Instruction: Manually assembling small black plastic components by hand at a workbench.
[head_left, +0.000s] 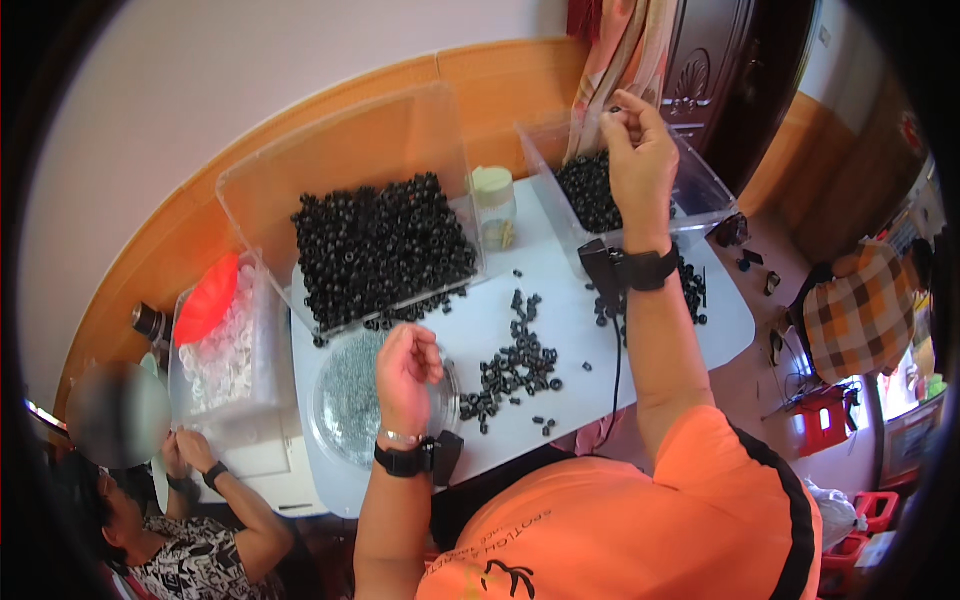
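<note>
My right hand (642,160) is raised over the clear bin (715,205) at the back right. Thumb and fingers pinch a small dark piece (615,110), which looks like the black ring-shaped parts in the bin below. My left hand (405,370) hovers at the edge of a round clear tray (335,440) full of small grey-blue pieces. Its fingers are curled in, and anything within them is hidden. Loose black parts (515,370) are scattered across the white table (590,410) between my hands. A large clear bin (230,205) heaped with black ring-shaped parts (385,245) stands behind my left hand.
A lidded clear jar (493,190) stands between the two bins. At left, a box of white pieces (225,375) holds a red scoop-like dish (208,300). One person (190,550) works at the lower left; another in a checked shirt (860,310) is at right. A cable (612,400) hangs from my right wrist.
</note>
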